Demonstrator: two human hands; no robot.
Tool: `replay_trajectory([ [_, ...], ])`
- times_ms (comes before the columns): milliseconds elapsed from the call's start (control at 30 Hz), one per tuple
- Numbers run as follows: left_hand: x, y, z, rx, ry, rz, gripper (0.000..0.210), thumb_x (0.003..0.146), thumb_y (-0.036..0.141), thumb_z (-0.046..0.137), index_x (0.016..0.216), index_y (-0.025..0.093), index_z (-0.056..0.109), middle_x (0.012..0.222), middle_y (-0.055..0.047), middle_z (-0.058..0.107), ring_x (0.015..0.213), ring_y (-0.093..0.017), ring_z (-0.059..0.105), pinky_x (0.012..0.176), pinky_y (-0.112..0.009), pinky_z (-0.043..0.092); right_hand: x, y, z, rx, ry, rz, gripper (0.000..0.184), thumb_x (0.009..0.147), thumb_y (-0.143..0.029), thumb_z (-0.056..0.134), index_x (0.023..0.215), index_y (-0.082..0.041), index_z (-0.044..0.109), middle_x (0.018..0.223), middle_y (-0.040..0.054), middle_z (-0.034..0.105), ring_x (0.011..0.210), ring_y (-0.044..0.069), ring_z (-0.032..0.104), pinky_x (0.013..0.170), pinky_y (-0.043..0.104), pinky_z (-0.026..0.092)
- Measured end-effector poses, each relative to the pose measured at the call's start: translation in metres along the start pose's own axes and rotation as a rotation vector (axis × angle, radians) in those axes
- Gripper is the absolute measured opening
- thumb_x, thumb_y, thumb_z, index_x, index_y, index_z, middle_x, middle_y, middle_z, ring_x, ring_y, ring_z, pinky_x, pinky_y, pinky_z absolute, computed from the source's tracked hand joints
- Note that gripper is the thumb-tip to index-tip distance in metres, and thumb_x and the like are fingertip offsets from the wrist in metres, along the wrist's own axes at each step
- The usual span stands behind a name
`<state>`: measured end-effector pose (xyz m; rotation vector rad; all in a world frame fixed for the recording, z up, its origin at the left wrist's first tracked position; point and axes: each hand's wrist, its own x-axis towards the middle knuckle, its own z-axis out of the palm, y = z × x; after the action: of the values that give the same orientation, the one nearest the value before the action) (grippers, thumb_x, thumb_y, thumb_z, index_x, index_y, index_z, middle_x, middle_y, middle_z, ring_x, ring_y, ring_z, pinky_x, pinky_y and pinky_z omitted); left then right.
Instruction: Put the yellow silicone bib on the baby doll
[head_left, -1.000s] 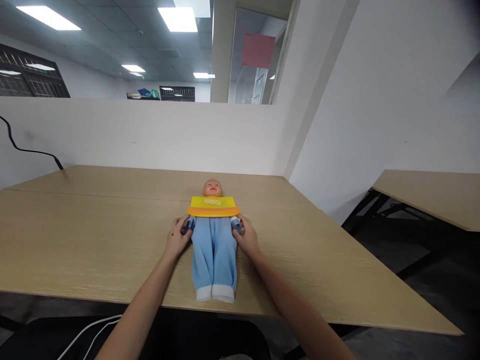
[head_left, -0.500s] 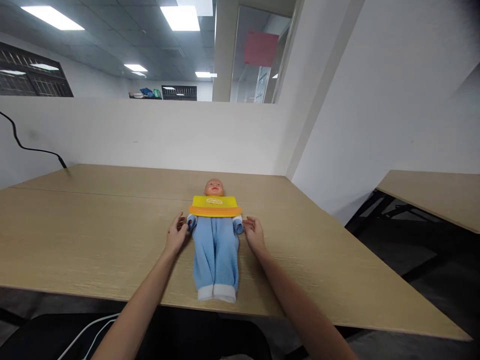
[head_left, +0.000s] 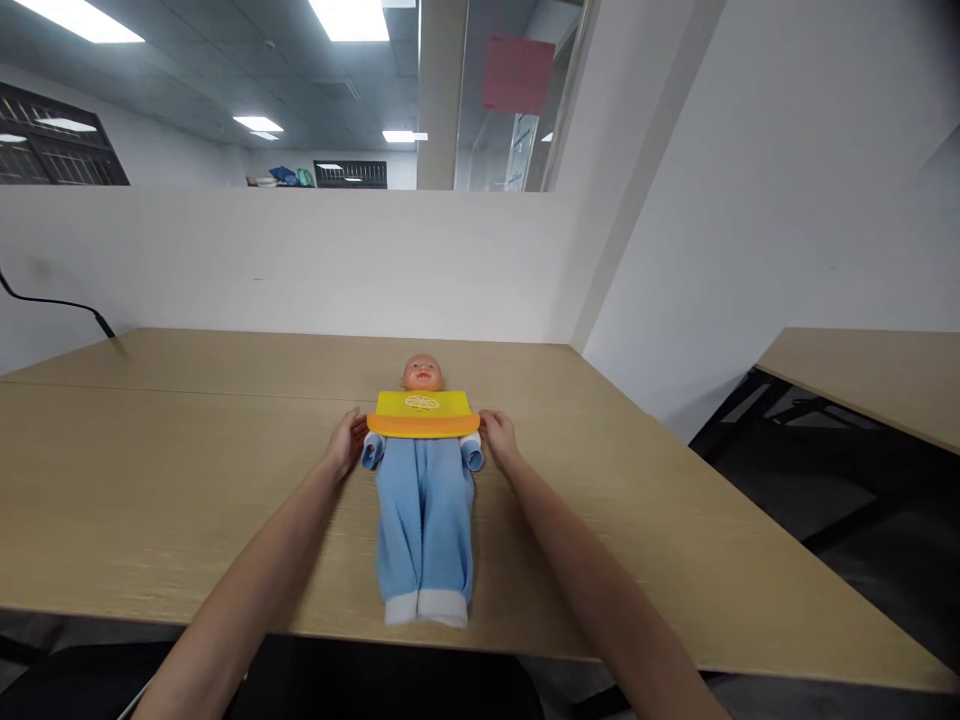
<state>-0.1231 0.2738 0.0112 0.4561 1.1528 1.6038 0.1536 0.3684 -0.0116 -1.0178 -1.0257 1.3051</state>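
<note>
Doll (head_left: pixel 424 480): lying face-up on the table (head_left: pixel 187 480), feet toward the near edge.
Left hand (head_left: pixel 346 440): touching the yellow bib's (head_left: pixel 422 412) left end, fingers loosely curled.
Right hand (head_left: pixel 499 437): mirroring it, touching the right end.
Tip: working both ends evenly is looking wise.
Hidden: fingertips tucking under; actual pinch unclear.

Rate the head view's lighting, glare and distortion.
Head view: even ceiling light, soft shadows beside the doll and both hands; no glare on the table; wide-angle bending at the edges; ceiling panels blown out; everything fairly sharp.
</note>
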Motion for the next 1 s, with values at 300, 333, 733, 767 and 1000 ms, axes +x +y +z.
replay_trajectory([
  [300,0.049,0.011,0.016,0.101,-0.253,-0.141,0.046,0.084,0.05,0.045,0.104,0.011,0.059,0.095,-0.015,0.069,0.084,-0.027,0.068,0.076,-0.038,0.052,0.045,-0.018,0.001,0.259,-0.411,0.436,0.031,0.088,-0.045,0.043,0.09,-0.016,0.055,0.085,0.0089,0.069,0.08,0.019,0.068,0.083,0.035,0.051],
  [333,0.055,0.011,0.019,0.104,-0.258,-0.145,0.047,0.084,0.05,0.044,0.106,0.011,0.059,0.096,-0.015,0.07,0.086,-0.028,0.068,0.077,-0.039,0.052,0.05,-0.017,0.006,0.26,-0.432,0.453,0.032,0.088,-0.044,0.042,0.09,-0.016,0.056,0.085,0.0085,0.069,0.08,0.019,0.068,0.083,0.035,0.051],
  [733,0.095,0.012,0.037,0.04,-0.334,-0.177,0.047,0.086,0.046,0.04,0.113,0.009,0.054,0.093,-0.013,0.07,0.079,-0.027,0.068,0.076,-0.04,0.051,0.069,-0.025,0.042,0.309,-0.572,0.507,0.032,0.093,-0.04,0.034,0.088,-0.016,0.054,0.076,0.0045,0.069,0.071,0.016,0.066,0.076,0.031,0.049],
  [767,0.095,0.012,0.039,0.04,-0.309,-0.17,0.048,0.086,0.046,0.04,0.113,0.01,0.054,0.092,-0.013,0.07,0.077,-0.026,0.068,0.075,-0.039,0.051,0.067,-0.027,0.045,0.303,-0.565,0.516,0.031,0.092,-0.041,0.035,0.09,-0.016,0.053,0.075,0.004,0.069,0.07,0.016,0.066,0.074,0.031,0.049],
  [1000,0.094,0.008,0.05,0.034,-0.342,-0.142,0.056,0.082,0.049,0.044,0.123,0.011,0.051,0.095,-0.011,0.07,0.075,-0.025,0.067,0.072,-0.038,0.05,0.074,-0.018,0.05,0.258,-0.519,0.529,0.026,0.087,-0.04,0.043,0.088,-0.016,0.052,0.066,0.0024,0.067,0.059,0.016,0.062,0.066,0.029,0.049],
])
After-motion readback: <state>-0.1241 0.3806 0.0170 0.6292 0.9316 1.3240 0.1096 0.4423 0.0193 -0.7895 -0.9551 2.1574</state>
